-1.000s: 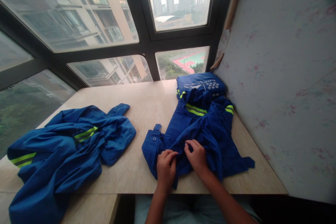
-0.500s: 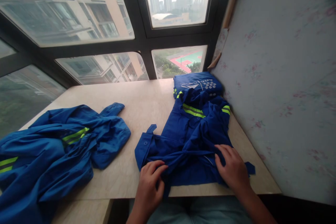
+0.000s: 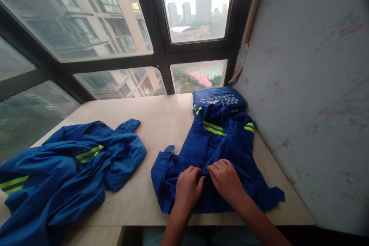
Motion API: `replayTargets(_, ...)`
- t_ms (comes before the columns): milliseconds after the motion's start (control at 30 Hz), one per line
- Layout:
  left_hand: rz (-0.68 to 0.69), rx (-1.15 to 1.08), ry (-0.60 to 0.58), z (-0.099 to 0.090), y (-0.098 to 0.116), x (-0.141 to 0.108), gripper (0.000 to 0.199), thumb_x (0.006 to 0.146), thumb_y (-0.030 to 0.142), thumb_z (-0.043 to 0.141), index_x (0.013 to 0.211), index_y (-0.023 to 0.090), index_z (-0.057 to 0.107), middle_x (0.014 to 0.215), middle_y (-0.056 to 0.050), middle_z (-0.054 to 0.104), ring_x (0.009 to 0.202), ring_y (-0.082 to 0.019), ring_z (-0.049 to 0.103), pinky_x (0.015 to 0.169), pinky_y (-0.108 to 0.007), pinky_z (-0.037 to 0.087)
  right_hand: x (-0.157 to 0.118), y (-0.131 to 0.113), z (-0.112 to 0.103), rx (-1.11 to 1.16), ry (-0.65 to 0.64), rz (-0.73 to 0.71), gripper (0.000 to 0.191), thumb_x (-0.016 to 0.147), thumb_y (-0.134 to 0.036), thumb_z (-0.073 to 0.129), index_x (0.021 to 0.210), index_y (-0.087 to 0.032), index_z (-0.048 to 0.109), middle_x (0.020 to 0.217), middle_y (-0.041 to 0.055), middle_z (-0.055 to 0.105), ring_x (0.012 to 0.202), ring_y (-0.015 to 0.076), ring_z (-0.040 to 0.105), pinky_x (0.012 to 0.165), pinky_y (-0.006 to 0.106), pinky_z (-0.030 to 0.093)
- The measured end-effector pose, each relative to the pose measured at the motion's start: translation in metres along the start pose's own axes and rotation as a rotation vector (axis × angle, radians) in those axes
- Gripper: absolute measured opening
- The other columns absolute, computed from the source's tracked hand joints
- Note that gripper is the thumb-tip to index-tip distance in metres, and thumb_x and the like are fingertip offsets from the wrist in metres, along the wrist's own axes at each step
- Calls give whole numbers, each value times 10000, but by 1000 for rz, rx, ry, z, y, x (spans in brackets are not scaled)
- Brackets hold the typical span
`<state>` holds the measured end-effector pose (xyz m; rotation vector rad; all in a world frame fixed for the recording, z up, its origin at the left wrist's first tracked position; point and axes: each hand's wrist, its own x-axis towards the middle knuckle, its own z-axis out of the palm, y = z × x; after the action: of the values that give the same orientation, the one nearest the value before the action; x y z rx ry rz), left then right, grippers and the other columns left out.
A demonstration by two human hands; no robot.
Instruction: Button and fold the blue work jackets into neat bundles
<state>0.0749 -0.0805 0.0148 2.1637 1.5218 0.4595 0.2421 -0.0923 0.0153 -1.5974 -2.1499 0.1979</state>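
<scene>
A blue work jacket (image 3: 242, 150) with yellow-green and grey reflective stripes lies front up before me, its lower part creased. Both my hands are close together on its lower middle. My left hand (image 3: 187, 186) is curled, thumb and fingers pinched on the cloth. Just beside it, my right hand (image 3: 226, 178) has its bent fingers closed on the jacket's front; the fingertips are partly hidden in the folds. One buttoned cuff sticks out on the left, and a corner of cloth reaches out at the lower right.
A second blue garment (image 3: 86, 177) with the same stripes lies crumpled at left. A folded blue garment (image 3: 219, 98) with white print sits behind the jacket, against the papered wall (image 3: 311, 96). Windows border the pale tabletop (image 3: 161, 123) at the back; its front edge is near me.
My hands have moved inward from the jacket's lower sides to its middle and closed on the cloth. The lower right part now lies more spread out. The camera view has shifted slightly.
</scene>
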Motion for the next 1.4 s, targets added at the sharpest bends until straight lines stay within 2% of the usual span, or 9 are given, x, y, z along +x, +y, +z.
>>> replayTargets(200, -28, -46, 23, 18, -4, -5, 199, 857, 169, 556, 995, 240, 681, 982, -36, 713, 949, -245, 648, 813, -370, 425, -22, -2, 6, 43, -63, 22, 121, 891, -151, 581, 916, -239, 661, 883, 22, 652, 921, 229, 581, 981, 422, 367)
replayTargets(300, -38, -170, 44, 19, -8, -6, 209, 859, 165, 543, 993, 239, 685, 981, -31, 722, 917, -229, 653, 798, -353, 443, -27, -2, 9, 49, -66, 36, 261, 833, -58, 575, 1009, -235, 652, 959, 40, 654, 952, 239, 575, 955, 412, 369)
replayTargets(400, -54, -338, 73, 16, -9, -6, 220, 836, 143, 553, 979, 236, 692, 960, -23, 725, 867, -206, 652, 774, -327, 467, -28, 1, 11, 68, -44, 8, 327, 861, -13, 491, 1051, -227, 649, 965, 49, 658, 929, 224, 580, 897, 379, 384)
replayTargets(600, 42, -467, 230, 20, -8, -6, 204, 855, 135, 540, 944, 235, 693, 966, -24, 713, 951, -207, 643, 879, -356, 473, -26, 3, 13, 74, 29, -5, 202, 942, -117, 507, 980, -234, 667, 891, 29, 662, 842, 210, 582, 809, 352, 381)
replayTargets(700, 44, -477, 265, 27, -10, -8, 167, 878, 179, 559, 977, 224, 685, 981, -38, 711, 948, -209, 650, 861, -352, 490, -28, 4, 14, 84, 52, -2, 142, 942, -160, 550, 950, -235, 671, 875, 21, 663, 821, 206, 583, 798, 346, 378)
replayTargets(867, 39, -310, 232, 35, -12, -8, 157, 900, 208, 560, 959, 226, 705, 952, -38, 721, 880, -214, 656, 803, -362, 473, -32, 3, 21, 150, 106, 23, 184, 978, -185, 495, 939, -212, 673, 868, 30, 666, 798, 194, 586, 777, 336, 387)
replayTargets(1100, 64, -251, 228, 40, -12, -7, 240, 882, 97, 516, 968, 209, 710, 959, -43, 728, 879, -210, 649, 776, -359, 443, -22, -9, 37, 179, 187, 85, 214, 964, -209, 478, 851, -208, 660, 831, 39, 666, 771, 198, 595, 748, 326, 410)
replayTargets(1233, 84, -312, 225, 38, -14, -8, 210, 920, 153, 509, 960, 209, 708, 951, -41, 725, 871, -197, 646, 785, -353, 451, -16, -7, 41, 225, 258, 216, 205, 963, -243, 484, 871, -208, 664, 842, 46, 683, 811, 202, 627, 771, 310, 437)
replayTargets(1400, 73, -461, 223, 36, -19, -8, 189, 926, 195, 525, 942, 214, 712, 943, -44, 726, 890, -192, 659, 821, -345, 478, -17, -7, 39, 325, 227, 248, 211, 958, -257, 477, 879, -213, 668, 860, 47, 695, 813, 197, 647, 780, 296, 467)
